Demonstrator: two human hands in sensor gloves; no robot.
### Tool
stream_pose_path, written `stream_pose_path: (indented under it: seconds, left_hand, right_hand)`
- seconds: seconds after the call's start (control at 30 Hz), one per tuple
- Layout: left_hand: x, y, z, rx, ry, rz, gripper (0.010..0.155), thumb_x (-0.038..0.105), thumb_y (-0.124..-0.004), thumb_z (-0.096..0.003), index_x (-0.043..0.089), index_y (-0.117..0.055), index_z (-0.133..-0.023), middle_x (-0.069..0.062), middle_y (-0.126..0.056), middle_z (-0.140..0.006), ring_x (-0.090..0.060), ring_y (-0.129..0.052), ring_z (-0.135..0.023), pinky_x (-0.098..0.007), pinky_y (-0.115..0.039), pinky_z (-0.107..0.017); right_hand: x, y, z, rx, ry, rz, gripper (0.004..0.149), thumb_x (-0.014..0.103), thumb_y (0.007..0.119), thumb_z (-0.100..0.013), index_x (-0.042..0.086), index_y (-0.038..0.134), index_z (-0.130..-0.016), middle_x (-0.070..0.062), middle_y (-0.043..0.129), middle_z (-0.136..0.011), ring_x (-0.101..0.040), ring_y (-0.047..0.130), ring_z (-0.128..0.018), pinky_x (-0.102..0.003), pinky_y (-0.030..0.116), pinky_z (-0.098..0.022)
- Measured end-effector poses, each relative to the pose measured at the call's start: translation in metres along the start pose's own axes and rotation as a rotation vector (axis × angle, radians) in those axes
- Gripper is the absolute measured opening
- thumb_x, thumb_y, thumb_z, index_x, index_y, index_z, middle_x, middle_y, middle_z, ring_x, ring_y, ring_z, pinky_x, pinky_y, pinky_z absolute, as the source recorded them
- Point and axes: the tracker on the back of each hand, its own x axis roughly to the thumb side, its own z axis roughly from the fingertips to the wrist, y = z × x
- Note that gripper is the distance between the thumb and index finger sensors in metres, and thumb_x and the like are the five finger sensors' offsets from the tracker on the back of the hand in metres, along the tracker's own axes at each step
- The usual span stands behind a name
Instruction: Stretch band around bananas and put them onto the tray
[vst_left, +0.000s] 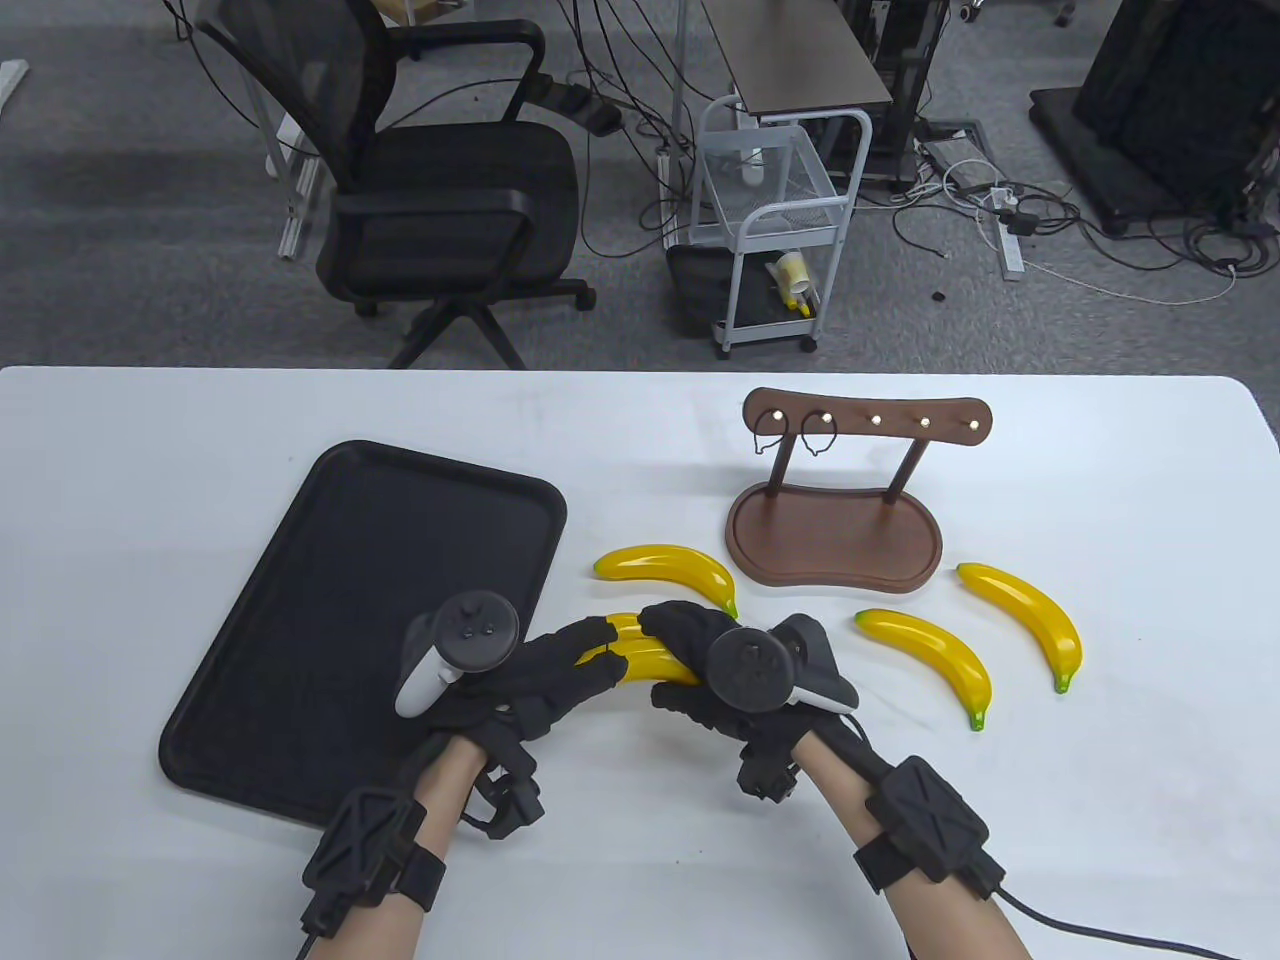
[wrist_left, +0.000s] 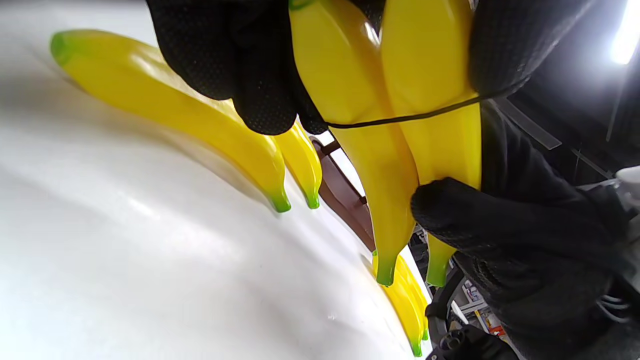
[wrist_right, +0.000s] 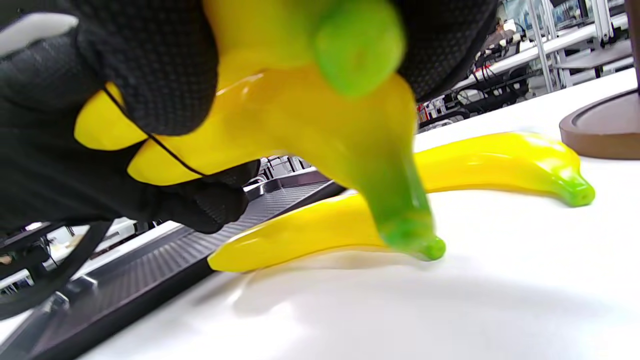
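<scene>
Two yellow plastic bananas (vst_left: 640, 655) lie side by side between my hands, just right of the black tray (vst_left: 330, 560). My left hand (vst_left: 590, 655) grips their left end and my right hand (vst_left: 672, 650) curls round their right part. A thin black band (wrist_left: 400, 119) is stretched across both bananas (wrist_left: 380, 150), its ends tucked under fingers of each hand. In the right wrist view the band (wrist_right: 165, 150) runs over the held pair (wrist_right: 300, 115), whose green tip nearly touches the table. The tray holds nothing.
One loose banana (vst_left: 665, 568) lies just behind my hands; two more (vst_left: 930, 655) (vst_left: 1030, 615) lie to the right. A brown wooden hook stand (vst_left: 835, 530) stands behind them with two spare bands (vst_left: 770, 435) on its hooks.
</scene>
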Motion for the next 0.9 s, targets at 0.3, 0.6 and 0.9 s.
stream_pose_path:
  seconds: [0.3, 0.6, 0.9]
  left_hand:
    - [0.01, 0.013, 0.009, 0.078, -0.038, -0.1, 0.079, 0.062, -0.067, -0.0607, 0.01, -0.047, -0.118, -0.013, -0.067, -0.119, -0.041, -0.075, -0.104, -0.059, -0.057, -0.081]
    - [0.016, 0.013, 0.01, 0.098, -0.074, -0.151, 0.079, 0.063, -0.068, -0.0586, 0.017, -0.044, -0.118, -0.007, -0.062, -0.122, -0.036, -0.071, -0.108, -0.055, -0.055, -0.084]
    - [0.023, 0.009, 0.011, 0.1, -0.113, -0.176, 0.078, 0.063, -0.069, -0.0576, 0.021, -0.042, -0.118, -0.003, -0.058, -0.124, -0.033, -0.069, -0.11, -0.053, -0.053, -0.086]
  right_hand:
    - [-0.021, -0.014, 0.002, 0.011, 0.04, -0.216, 0.085, 0.054, 0.077, -0.05, 0.009, 0.042, -0.114, -0.02, 0.054, -0.114, -0.046, 0.07, -0.096, -0.057, 0.072, -0.062]
    - [-0.031, -0.008, 0.002, 0.026, 0.052, -0.34, 0.093, 0.062, 0.073, -0.047, 0.008, 0.038, -0.115, -0.021, 0.05, -0.116, -0.048, 0.068, -0.097, -0.059, 0.07, -0.063]
    - [-0.031, -0.005, 0.001, 0.025, 0.023, -0.408, 0.096, 0.066, 0.071, -0.044, 0.01, 0.039, -0.115, -0.02, 0.052, -0.115, -0.047, 0.074, -0.093, -0.058, 0.072, -0.061]
